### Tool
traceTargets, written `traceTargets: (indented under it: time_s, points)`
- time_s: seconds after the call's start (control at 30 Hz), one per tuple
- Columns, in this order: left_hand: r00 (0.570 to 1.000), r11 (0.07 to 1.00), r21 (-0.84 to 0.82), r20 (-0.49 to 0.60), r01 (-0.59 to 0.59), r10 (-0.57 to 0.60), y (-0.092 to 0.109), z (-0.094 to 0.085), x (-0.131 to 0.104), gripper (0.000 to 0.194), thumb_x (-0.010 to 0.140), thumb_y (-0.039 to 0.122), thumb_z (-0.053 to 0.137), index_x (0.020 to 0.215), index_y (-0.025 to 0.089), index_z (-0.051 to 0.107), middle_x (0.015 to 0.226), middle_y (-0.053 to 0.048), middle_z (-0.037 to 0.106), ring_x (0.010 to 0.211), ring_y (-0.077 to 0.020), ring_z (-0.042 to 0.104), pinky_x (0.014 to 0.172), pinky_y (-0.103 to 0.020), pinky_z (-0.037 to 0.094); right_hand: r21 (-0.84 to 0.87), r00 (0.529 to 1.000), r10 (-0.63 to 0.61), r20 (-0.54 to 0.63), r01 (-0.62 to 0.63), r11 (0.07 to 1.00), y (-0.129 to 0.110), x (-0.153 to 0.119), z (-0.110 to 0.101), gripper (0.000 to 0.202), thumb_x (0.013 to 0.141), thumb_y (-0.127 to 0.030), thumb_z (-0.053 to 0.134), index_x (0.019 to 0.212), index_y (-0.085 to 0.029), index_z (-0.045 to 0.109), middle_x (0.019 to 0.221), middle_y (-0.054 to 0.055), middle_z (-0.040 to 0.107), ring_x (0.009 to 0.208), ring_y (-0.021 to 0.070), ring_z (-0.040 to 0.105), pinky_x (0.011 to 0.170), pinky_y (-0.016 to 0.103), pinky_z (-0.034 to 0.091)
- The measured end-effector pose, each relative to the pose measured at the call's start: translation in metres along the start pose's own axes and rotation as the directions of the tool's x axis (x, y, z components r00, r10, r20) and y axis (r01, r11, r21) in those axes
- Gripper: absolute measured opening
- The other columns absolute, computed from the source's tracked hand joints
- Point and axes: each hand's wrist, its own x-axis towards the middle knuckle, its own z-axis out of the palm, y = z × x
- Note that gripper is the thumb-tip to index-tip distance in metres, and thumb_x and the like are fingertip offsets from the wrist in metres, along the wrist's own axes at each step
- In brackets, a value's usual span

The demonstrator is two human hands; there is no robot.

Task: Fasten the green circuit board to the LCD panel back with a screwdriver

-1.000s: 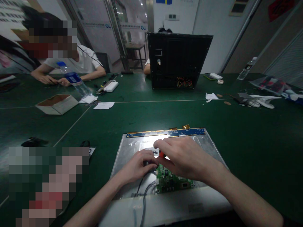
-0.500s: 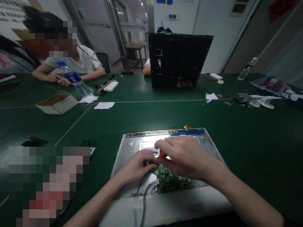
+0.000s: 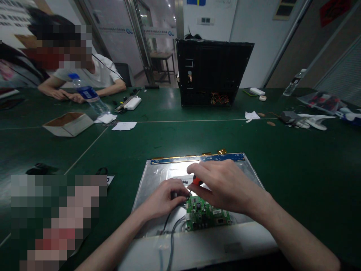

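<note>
"Head view: where's the green circuit board [image 3: 205, 216]?"
"On the metal panel [image 3: 149, 184], partly under the right hand [image 3: 225, 184]."
"Fingers?"
"Those pinch a red-handled screwdriver [image 3: 196, 180]; the left hand [image 3: 166, 195] curls by the board's corner, holding what, I can't tell."
"Farther out?"
"Green table [image 3: 169, 139], a black casing [image 3: 211, 71] standing across it."

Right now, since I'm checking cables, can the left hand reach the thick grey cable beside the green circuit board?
Probably yes: the grey cable lies uncovered near the left hand, nothing visibly blocking.
</note>
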Motion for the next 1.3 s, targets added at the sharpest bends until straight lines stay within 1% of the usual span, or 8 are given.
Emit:
traceTargets:
  time_s: [0.2,0.33,0.6,0.73,1.03,1.3]
  points:
    - [1.0,1.0,-0.001,-0.01,-0.007,0.007,0.0009,-0.0001,-0.0001,0.007,0.085,0.02,0.062,0.085,0.018,0.069,0.083,-0.002,0.067,0.078,-0.0191,0.059,0.076,-0.031,0.045,0.006,1.0,0.001,0.017,-0.001,1.0,-0.0005,0.0008,-0.0002,0.017,0.094,-0.028,0.047,0.101,-0.015,0.055,0.085,0.005,0.067,0.071,0.0162,0.058,0.056,0.029,0.03]
    - [0.999,1.0,0.006,-0.029,-0.022,0.022,0.0025,-0.0004,0.0001,0.006,0.085,0.02,0.063,0.082,0.019,0.069,0.081,-0.001,0.068,0.078,-0.019,0.06,0.077,-0.032,0.044,-0.004,1.0,-0.011,0.027,0.011,1.0,0.0004,0.0005,0.0014,0.016,0.094,-0.028,0.047,0.099,-0.016,0.055,0.084,0.004,0.067,0.07,0.016,0.057,0.055,0.03,0.028]
    - [1.0,1.0,0.01,-0.018,-0.006,0.006,0.0056,-0.0012,0.0015,0.009,0.086,0.021,0.063,0.079,0.019,0.069,0.079,-0.001,0.068,0.078,-0.019,0.061,0.076,-0.031,0.045,-0.007,0.999,-0.009,0.035,0.009,1.0,-0.0001,0.0004,0.0027,0.015,0.094,-0.029,0.047,0.098,-0.017,0.055,0.083,0.004,0.067,0.067,0.015,0.055,0.053,0.029,0.025]
    - [0.999,0.999,0.008,-0.037,-0.032,0.032,0.0061,-0.0009,0.0017,0.012,0.087,0.021,0.062,0.076,0.019,0.068,0.078,-0.001,0.068,0.078,-0.0187,0.06,0.076,-0.031,0.044,-0.013,1.0,-0.017,0.027,0.017,1.0,-0.0001,0.0013,0.0041,0.014,0.093,-0.028,0.048,0.098,-0.016,0.055,0.082,0.003,0.066,0.067,0.0149,0.056,0.053,0.029,0.024]
    - [0.999,0.999,0.028,-0.043,-0.03,0.031,0.0031,0.0004,0.0011,0.01,0.086,0.023,0.061,0.082,0.019,0.069,0.078,-0.001,0.067,0.075,-0.0182,0.058,0.074,-0.03,0.043,-0.014,0.999,-0.014,0.037,0.015,1.0,-0.0003,0.0009,0.0037,0.011,0.093,-0.026,0.048,0.096,-0.017,0.054,0.082,0.003,0.066,0.067,0.0147,0.055,0.053,0.029,0.023]
    - [0.998,0.999,0.02,-0.05,-0.029,0.03,0.0045,0.0009,0.0007,0.01,0.084,0.018,0.061,0.076,0.018,0.066,0.073,0.0,0.064,0.071,-0.017,0.056,0.07,-0.028,0.041,-0.017,0.999,-0.04,0.015,0.041,0.999,0.0011,0.0006,0.0068,0.012,0.093,-0.027,0.049,0.097,-0.017,0.054,0.082,0.002,0.065,0.067,0.0144,0.054,0.053,0.029,0.024]
